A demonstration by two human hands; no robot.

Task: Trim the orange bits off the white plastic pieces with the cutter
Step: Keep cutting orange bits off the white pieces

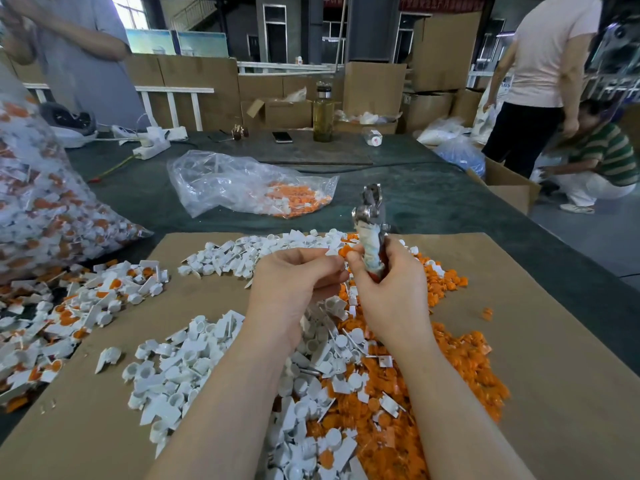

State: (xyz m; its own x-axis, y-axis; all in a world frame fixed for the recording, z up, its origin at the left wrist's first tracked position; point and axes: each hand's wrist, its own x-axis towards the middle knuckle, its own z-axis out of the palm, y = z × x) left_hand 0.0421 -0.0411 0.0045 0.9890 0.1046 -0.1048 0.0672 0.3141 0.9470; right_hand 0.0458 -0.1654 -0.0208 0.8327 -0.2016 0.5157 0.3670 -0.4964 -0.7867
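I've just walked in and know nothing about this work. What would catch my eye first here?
Probably the two hands at the centre: the left hand pinches a white piece with an orange bit, and the right hand grips a cloth-wrapped metal cutter pointing upward. Beneath them, on the brown cardboard sheet, white plastic pieces pile up to the left and orange offcuts to the right.

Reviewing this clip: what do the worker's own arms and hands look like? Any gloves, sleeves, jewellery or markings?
Both forearms are bare up to the bottom edge of the picture, so no sleeves show. The left hand and the right hand wear no gloves. No watch, bracelet or ring shows on the sides that face the camera, and no tape, bandage or marking either. The fingernails cannot be made out clearly.
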